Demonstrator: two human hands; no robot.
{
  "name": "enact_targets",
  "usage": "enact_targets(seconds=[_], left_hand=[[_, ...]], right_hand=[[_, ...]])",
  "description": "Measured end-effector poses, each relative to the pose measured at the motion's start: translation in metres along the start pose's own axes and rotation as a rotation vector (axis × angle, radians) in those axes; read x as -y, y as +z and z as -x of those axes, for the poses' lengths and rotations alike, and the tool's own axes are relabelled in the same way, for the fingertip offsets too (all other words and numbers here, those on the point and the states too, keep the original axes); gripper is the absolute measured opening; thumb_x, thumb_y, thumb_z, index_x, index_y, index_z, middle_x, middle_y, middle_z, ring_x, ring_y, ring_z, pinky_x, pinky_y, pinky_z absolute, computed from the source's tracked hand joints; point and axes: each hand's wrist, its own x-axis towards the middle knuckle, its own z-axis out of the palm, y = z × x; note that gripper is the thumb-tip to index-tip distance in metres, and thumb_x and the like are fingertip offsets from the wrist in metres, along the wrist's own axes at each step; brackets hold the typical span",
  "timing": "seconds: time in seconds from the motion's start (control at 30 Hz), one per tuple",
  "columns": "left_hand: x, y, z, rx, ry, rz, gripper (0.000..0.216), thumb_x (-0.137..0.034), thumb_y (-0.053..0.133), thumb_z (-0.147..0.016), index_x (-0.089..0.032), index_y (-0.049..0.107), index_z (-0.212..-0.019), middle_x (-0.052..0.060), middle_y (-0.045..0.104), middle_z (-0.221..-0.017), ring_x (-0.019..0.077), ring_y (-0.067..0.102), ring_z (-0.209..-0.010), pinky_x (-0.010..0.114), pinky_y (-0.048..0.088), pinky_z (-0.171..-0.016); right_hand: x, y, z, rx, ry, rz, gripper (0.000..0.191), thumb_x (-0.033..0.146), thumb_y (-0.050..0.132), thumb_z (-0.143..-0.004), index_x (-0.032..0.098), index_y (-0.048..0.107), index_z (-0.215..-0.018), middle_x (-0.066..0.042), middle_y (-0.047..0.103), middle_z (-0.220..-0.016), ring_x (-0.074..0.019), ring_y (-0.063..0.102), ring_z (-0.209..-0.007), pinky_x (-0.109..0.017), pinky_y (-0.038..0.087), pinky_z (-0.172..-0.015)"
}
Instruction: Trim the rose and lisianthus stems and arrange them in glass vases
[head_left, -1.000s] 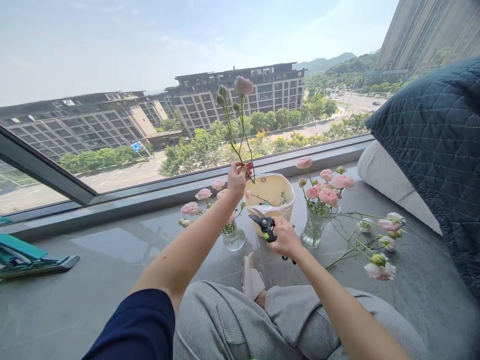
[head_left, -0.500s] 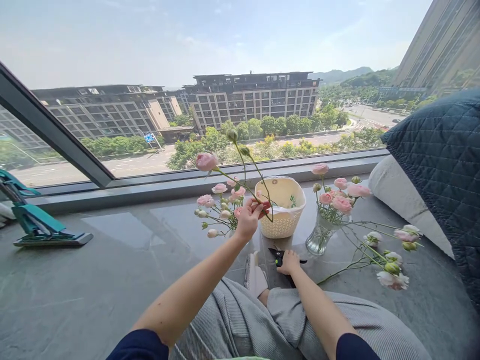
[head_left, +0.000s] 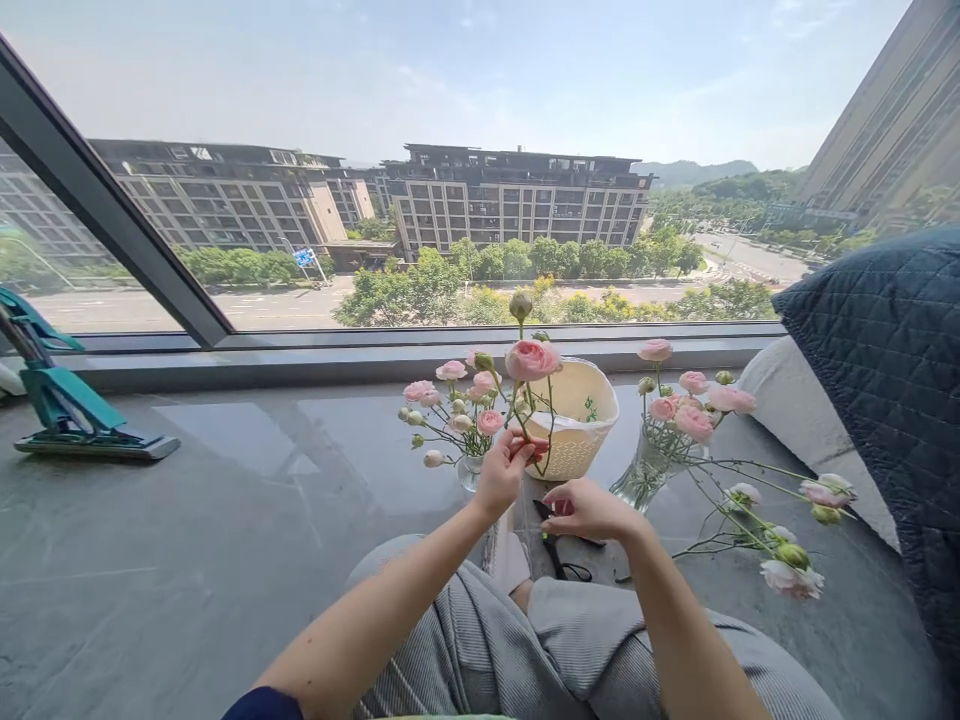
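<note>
The head view, apparently wide-angle, looks forward and down over the near lap (head_left: 581,628) toward a window frame (head_left: 112,212).

Basket (head_left: 574,450) between vases (head_left: 637,470), shears (head_left: 552,550) before it, mop (head_left: 75,405) left

Before me, the glossy grey floor (head_left: 225,560) bears a cream perforated basket (head_left: 574,450), two clear glass vases (head_left: 637,478), black pruners (head_left: 555,557), loose pale pink flowers (head_left: 792,580), a teal mop (head_left: 71,408).

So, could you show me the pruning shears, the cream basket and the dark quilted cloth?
Pruning shears (head_left: 553,552): head view, on a dark handle.
Cream basket (head_left: 576,452): head view, on its front wall.
Quilted cloth (head_left: 885,340): head view, on its stitched surface.
</note>
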Motion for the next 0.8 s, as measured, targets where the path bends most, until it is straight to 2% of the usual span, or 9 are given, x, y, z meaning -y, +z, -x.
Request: enact_targets(seconds=[0.03, 0.1, 0.17, 0.2, 0.3, 0.37, 0.57, 0.67, 0.8], left_hand=[[-0.001, -0.001, 0.002, -0.004, -0.001, -0.002, 0.029, -0.042, 0.069, -0.076, -0.019, 0.054, -0.085, 0.008, 0.073, -0.091, 0.0194, 0.070, -0.089, 0.034, 0.054, -0.084], [0.000, -0.001, 0.006, -0.010, -0.005, -0.013, 0.028, -0.042, 0.069, -0.076, -0.020, 0.055, -0.085, 0.008, 0.073, -0.091, 0.0195, 0.070, -0.088, 0.035, 0.054, -0.084], [0.002, 0.000, 0.011, -0.014, -0.002, -0.035, 0.028, -0.042, 0.069, -0.075, -0.020, 0.055, -0.085, 0.009, 0.073, -0.091, 0.0200, 0.070, -0.087, 0.036, 0.055, -0.084], [0.005, 0.001, 0.013, -0.018, 0.002, -0.056, 0.027, -0.041, 0.068, -0.076, -0.020, 0.055, -0.085, 0.008, 0.073, -0.090, 0.0203, 0.070, -0.086, 0.036, 0.055, -0.083], [0.012, 0.003, 0.021, -0.018, 0.015, -0.129, 0.019, -0.037, 0.065, -0.078, -0.021, 0.057, -0.086, 0.007, 0.073, -0.088, 0.0199, 0.069, -0.083, 0.035, 0.055, -0.081], [0.017, 0.003, 0.025, -0.002, 0.027, -0.176, 0.013, -0.032, 0.063, -0.079, -0.022, 0.057, -0.086, 0.006, 0.073, -0.087, 0.0192, 0.069, -0.082, 0.033, 0.054, -0.081], [0.022, 0.001, 0.034, 0.006, 0.075, -0.387, 0.009, -0.024, 0.056, -0.079, -0.023, 0.059, -0.087, 0.002, 0.069, -0.080, 0.0174, 0.065, -0.076, 0.027, 0.050, -0.072], [0.026, 0.001, 0.038, -0.012, 0.082, -0.458, 0.008, -0.028, 0.053, -0.083, -0.023, 0.058, -0.087, -0.001, 0.064, -0.071, 0.0150, 0.058, -0.062, 0.024, 0.044, -0.060], [0.034, 0.000, 0.042, -0.039, 0.089, -0.450, 0.007, -0.029, 0.054, -0.083, -0.024, 0.058, -0.086, -0.002, 0.063, -0.067, 0.0142, 0.055, -0.057, 0.024, 0.041, -0.055]], right_hand=[[0.009, -0.017, 0.012, -0.117, -0.088, -0.085, 0.030, 0.047, 0.064, -0.078, 0.022, 0.070, -0.094, -0.001, 0.069, -0.077, -0.0154, 0.062, -0.069, -0.026, 0.048, -0.068], [0.023, -0.040, 0.030, -0.404, -0.084, -0.204, 0.036, 0.045, 0.063, -0.079, 0.022, 0.066, -0.107, -0.002, 0.069, -0.085, -0.0125, 0.058, -0.063, -0.026, 0.048, -0.065], [0.033, -0.046, 0.037, -0.619, -0.059, -0.297, 0.047, 0.045, 0.067, -0.077, 0.021, 0.061, -0.116, -0.005, 0.067, -0.098, -0.0105, 0.055, -0.061, -0.026, 0.048, -0.063], [0.037, -0.045, 0.037, -0.673, -0.064, -0.329, 0.050, 0.046, 0.070, -0.074, 0.020, 0.060, -0.116, -0.005, 0.066, -0.101, -0.0102, 0.054, -0.060, -0.026, 0.048, -0.061], [0.046, -0.029, 0.030, -0.700, -0.080, -0.343, 0.042, 0.051, 0.075, -0.066, 0.018, 0.063, -0.089, -0.003, 0.065, -0.081, -0.0116, 0.052, -0.059, -0.025, 0.046, -0.058], [0.051, -0.019, 0.025, -0.717, -0.062, -0.314, 0.038, 0.053, 0.075, -0.066, 0.019, 0.059, -0.073, 0.000, 0.059, -0.066, -0.0126, 0.052, -0.058, -0.026, 0.045, -0.058], [0.062, -0.012, 0.021, -0.819, 0.005, -0.260, 0.034, 0.048, 0.072, -0.071, 0.021, 0.054, -0.065, -0.001, 0.061, -0.065, -0.0140, 0.056, -0.062, -0.026, 0.047, -0.066], [0.063, -0.010, 0.020, -0.795, 0.041, -0.226, 0.028, 0.046, 0.067, -0.076, 0.020, 0.059, -0.068, -0.002, 0.064, -0.067, -0.0145, 0.058, -0.063, -0.026, 0.049, -0.068], [0.065, -0.006, 0.017, -0.786, 0.003, -0.146, 0.027, 0.042, 0.056, -0.086, 0.023, 0.066, -0.101, -0.004, 0.070, -0.085, -0.0147, 0.063, -0.071, -0.026, 0.051, -0.074]])
